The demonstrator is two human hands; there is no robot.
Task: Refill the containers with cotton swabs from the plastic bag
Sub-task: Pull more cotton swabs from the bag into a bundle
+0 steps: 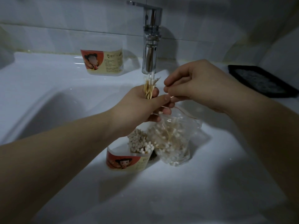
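A bundle of cotton swabs [149,90] is gripped upright in the left hand [142,107], tips upward, so that the sticks are kept parallel and can be lowered as one into a container. The same hand also appears to pinch the rim of the plastic bag [174,141], which hangs below it and is thereby kept open. The right hand [199,84] is closed in a fingertip pinch on what appears to be one thin swab stick or the bag's edge; which of the two cannot be told.

The near container [127,159] stands on the white surface [178,191] directly below the left wrist, touching the bag, and is already packed with upright swabs. The far container [103,62] rests at the back of the surface, well apart, its contents not discernible.

The tap [149,46] stands just behind the raised bundle, and the swab tips lie close under its spout; clearance there is judged limited. A dark tray [262,80] lies at the far right, clear of the working area.
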